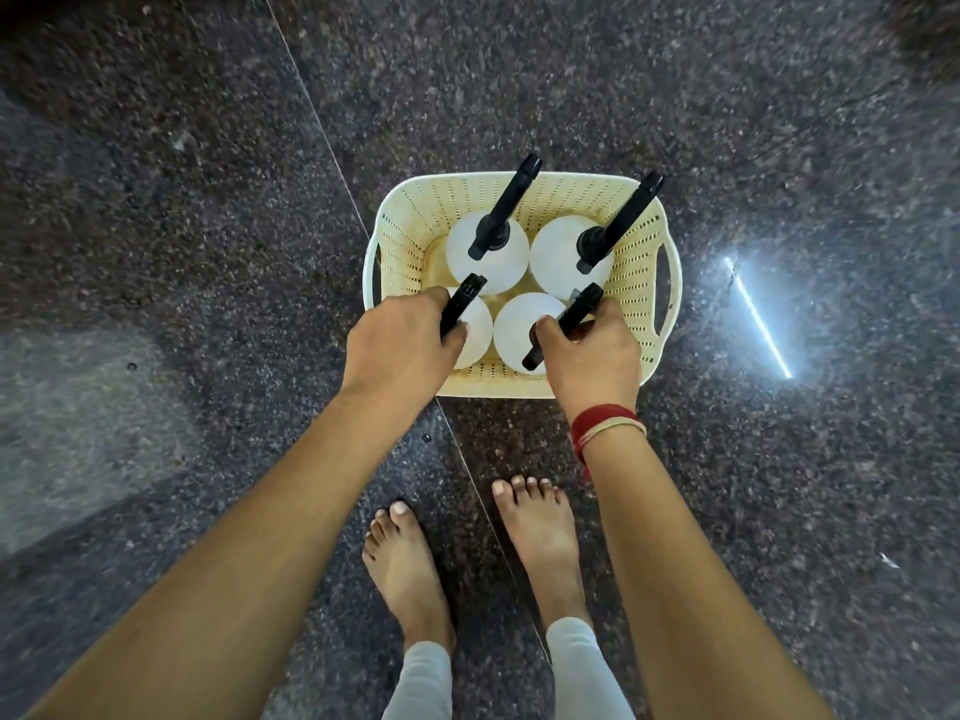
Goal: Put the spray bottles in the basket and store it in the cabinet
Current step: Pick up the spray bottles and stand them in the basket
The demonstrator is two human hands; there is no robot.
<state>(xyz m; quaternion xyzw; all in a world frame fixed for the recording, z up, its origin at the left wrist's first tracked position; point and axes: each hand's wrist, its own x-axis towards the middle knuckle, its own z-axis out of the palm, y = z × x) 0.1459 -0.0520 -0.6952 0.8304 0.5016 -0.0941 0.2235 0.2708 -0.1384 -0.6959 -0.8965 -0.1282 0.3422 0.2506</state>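
Observation:
A cream perforated plastic basket (410, 220) with side handles stands on the dark granite floor. Several white spray bottles with black trigger heads stand upright inside it. The far left bottle (498, 262) and far right bottle (558, 257) are untouched. My left hand (400, 345) is closed around the black head of the near left bottle (475, 330). My right hand (592, 356), with red threads at the wrist, grips the black head of the near right bottle (519, 324).
My bare feet (540, 537) stand just in front of the basket on the speckled granite floor (182, 200), which has a thin seam line running diagonally. A bright light reflection (758, 317) lies to the right of the basket. No cabinet is in view.

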